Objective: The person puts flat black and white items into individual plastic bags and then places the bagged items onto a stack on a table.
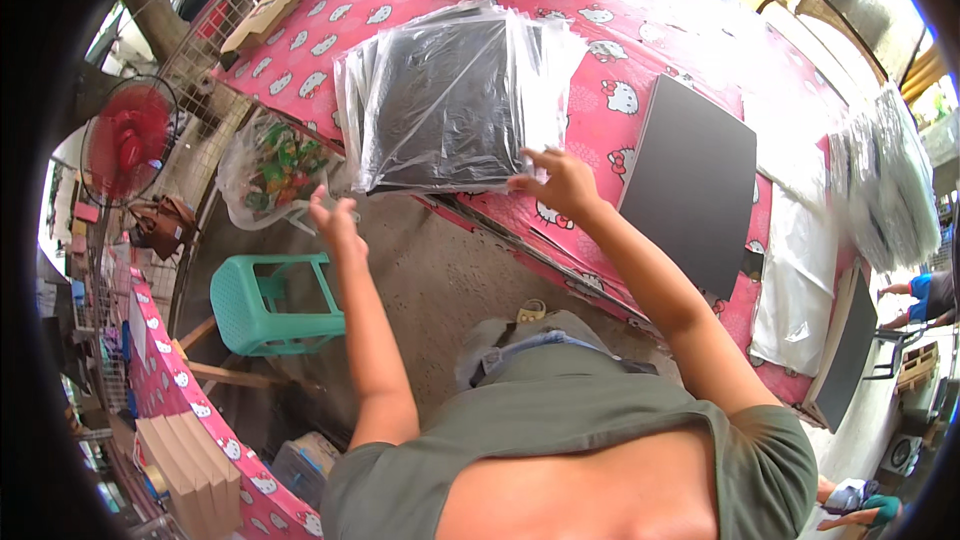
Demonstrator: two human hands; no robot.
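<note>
A stack of flat black panels in clear plastic bags lies on the table near its front edge, its layers slightly fanned. My right hand is at the near right corner of the stack, thumb and forefinger apart; whether a fingertip touches the plastic I cannot tell. Off the near left corner, my left hand is raised in front of the table edge with its fingers apart, holding nothing. To the right of my right hand rests a bare dark grey panel. Beyond it lie flat clear plastic bags.
The table has a pink patterned cover. Upright bagged panels stand at its right end. On the left are a green plastic stool, a bag of colourful scraps and a red fan. Brown cartons stand at lower left.
</note>
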